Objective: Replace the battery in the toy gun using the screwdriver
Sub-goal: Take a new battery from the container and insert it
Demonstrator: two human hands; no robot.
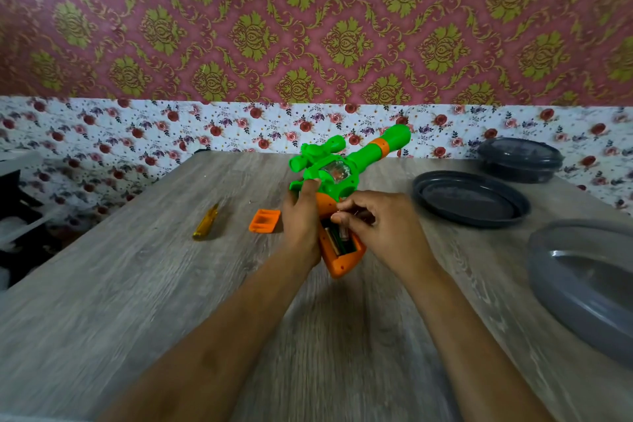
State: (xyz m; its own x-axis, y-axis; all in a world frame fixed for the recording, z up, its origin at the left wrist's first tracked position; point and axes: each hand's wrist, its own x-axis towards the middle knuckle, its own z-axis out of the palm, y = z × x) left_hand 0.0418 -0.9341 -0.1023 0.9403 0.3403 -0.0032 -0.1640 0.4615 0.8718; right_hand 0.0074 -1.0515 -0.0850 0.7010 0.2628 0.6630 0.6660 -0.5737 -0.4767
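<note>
A green toy gun (346, 164) with an orange grip lies tilted on the wooden table, barrel pointing to the far right. My left hand (301, 216) grips the gun at the joint of body and grip. The battery compartment (339, 243) in the grip is uncovered, with batteries showing inside. My right hand (380, 223) pinches a battery (343, 228) at the compartment's upper end. The orange compartment cover (264, 221) lies on the table left of my left hand. Farther left lies the yellow-handled screwdriver (205, 223).
A dark grey lid (471, 199) lies to the right of the gun, and a closed dark container (519, 159) sits behind it near the wall. A large grey basin (582, 288) stands at the right edge. The table's left edge (102, 226) drops off beside dark clutter.
</note>
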